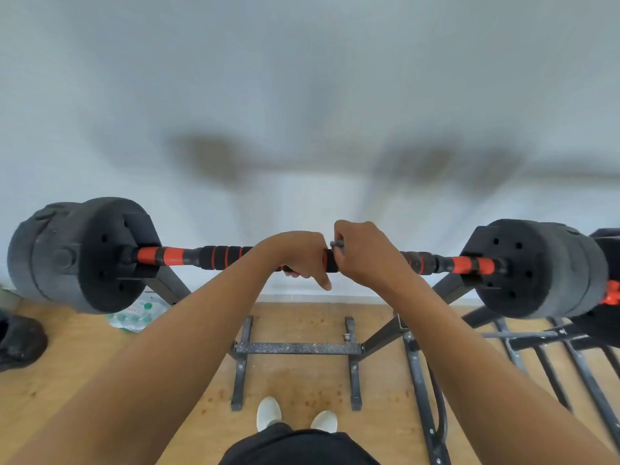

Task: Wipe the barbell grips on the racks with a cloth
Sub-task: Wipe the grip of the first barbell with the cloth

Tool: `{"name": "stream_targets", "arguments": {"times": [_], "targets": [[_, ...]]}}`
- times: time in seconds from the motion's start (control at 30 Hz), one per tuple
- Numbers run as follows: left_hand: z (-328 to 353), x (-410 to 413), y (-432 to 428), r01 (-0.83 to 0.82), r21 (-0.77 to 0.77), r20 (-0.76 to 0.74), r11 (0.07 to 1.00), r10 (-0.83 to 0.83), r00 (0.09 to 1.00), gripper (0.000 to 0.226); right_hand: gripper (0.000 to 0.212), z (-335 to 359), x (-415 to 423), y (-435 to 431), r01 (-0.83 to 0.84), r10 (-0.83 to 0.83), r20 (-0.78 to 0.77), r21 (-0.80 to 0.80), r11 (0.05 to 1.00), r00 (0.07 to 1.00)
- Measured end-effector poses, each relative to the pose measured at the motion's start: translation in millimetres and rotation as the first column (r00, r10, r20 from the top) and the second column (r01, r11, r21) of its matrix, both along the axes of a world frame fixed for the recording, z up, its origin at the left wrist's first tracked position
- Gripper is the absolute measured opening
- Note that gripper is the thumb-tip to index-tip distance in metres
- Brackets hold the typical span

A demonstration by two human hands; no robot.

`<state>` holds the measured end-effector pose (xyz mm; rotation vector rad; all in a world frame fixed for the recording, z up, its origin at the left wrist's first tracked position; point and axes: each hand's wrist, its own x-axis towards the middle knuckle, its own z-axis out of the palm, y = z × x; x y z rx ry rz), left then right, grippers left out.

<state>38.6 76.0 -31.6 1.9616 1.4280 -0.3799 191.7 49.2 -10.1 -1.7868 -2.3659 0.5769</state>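
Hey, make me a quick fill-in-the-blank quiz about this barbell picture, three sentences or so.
1. The left hand and right hand both grip the barbell near its ____.
2. The weight plates at both ends are ____ in colour.
3. The person's shoes on the floor are ____.
Missing words: middle; black; white.

One barbell (pixel 221 256), two hands (pixel 298 253) (pixel 365 256), two shoes (pixel 268 412) (pixel 324 421), two weight stacks (pixel 87 253) (pixel 536 266) and probably one cloth (pixel 336 244).
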Motion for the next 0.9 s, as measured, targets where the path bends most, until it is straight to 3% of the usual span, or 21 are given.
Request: {"name": "stream_targets", "arguments": {"times": [0.07, 0.13, 0.2, 0.27, 0.3, 0.37, 0.4, 0.47, 0.57, 0.63, 0.67, 0.73, 0.77, 0.83, 0.9], "targets": [[8.1, 0.6, 1.5, -0.016, -0.031, 0.007, 0.999, 0.016, 1.000, 0.050, 0.005, 0.3, -0.1, 10.4, -0.008, 0.008, -0.003, -0.017, 1.000, 1.000], [2.3, 4.5, -13.5, -0.047, 0.228, -0.087, 0.972, 0.068, 0.994, 0.045, 0.006, -0.6, 0.0, 19.5, -0.006, 0.006, -0.030, -0.026, 1.000, 1.000], [-17.3, 8.9, -36.7, 0.018, 0.544, -0.209, 0.839, 0.115, 0.971, 0.049, 0.007, -0.8, -0.1, 23.7, 0.015, -0.019, -0.085, -0.049, 0.999, 0.996], [-30.8, 13.9, -50.9, 0.089, 0.683, -0.260, 0.725, 0.127, 0.957, 0.044, 0.008, -1.1, -2.3, 25.2, 0.009, -0.014, -0.075, -0.069, 0.998, 0.997], [-33.1, 14.0, -48.7, 0.085, 0.709, -0.258, 0.700, 0.145, 0.955, 0.030, 0.009, -0.7, -3.2, 25.6, -0.001, -0.002, -0.045, -0.080, 0.997, 0.999], [-30.8, 12.2, -36.0, 0.066, 0.691, -0.248, 0.720, 0.151, 0.957, 0.007, 0.011, 1.0, -2.7, 27.2, -0.011, 0.010, -0.010, -0.110, 0.994, 1.000], [-29.9, 12.0, -30.4, 0.071, 0.660, -0.261, 0.748, 0.140, 0.955, 0.008, 0.012, 1.7, -1.6, 28.1, -0.025, 0.024, -0.010, -0.122, 0.992, 1.000], [-25.4, 9.9, -21.4, 0.072, 0.561, -0.269, 0.824, 0.100, 0.958, 0.015, 0.012, 2.9, 0.4, 27.4, -0.049, 0.049, -0.010, -0.137, 0.989, 0.999], [-15.8, 3.5, -3.1, 0.038, 0.217, -0.185, 0.975, 0.003, 0.983, 0.040, 0.004, 3.0, 1.0, 20.6, -0.071, 0.074, 0.028, -0.113, 0.991, 0.997], [-10.7, 1.9, 6.3, 0.025, 0.050, -0.103, 0.998, -0.020, 0.994, 0.045, 0.001, 3.8, 1.1, 15.9, -0.093, 0.098, 0.065, -0.086, 0.992, 0.993], [-9.8, 1.8, 7.6, 0.020, 0.037, -0.084, 0.999, -0.016, 0.996, 0.047, 0.001, 3.9, 1.7, 14.0, -0.103, 0.109, 0.073, -0.078, 0.992, 0.991], [-11.2, 2.1, 2.0, -0.012, 0.147, -0.087, 0.989, 0.025, 0.996, 0.048, 0.003, 5.3, 3.4, 14.7, -0.118, 0.123, 0.077, -0.068, 0.991, 0.989], [-15.8, 2.7, -4.5, -0.048, 0.272, -0.080, 0.961, 0.072, 0.994, 0.044, 0.003, 5.2, 3.7, 17.3, -0.122, 0.127, 0.076, -0.068, 0.990, 0.989], [-31.1, 3.8, -23.9, -0.062, 0.610, -0.105, 0.790, 0.158, 0.982, 0.032, 0.006, 4.8, 2.5, 24.2, -0.116, 0.120, 0.052, -0.073, 0.991, 0.991], [-49.6, 7.6, -44.2, 0.027, 0.807, -0.157, 0.590, 0.170, 0.973, 0.031, 0.011, 4.8, -0.5, 31.2, -0.096, 0.100, 0.034, -0.108, 0.989, 0.994]]}}
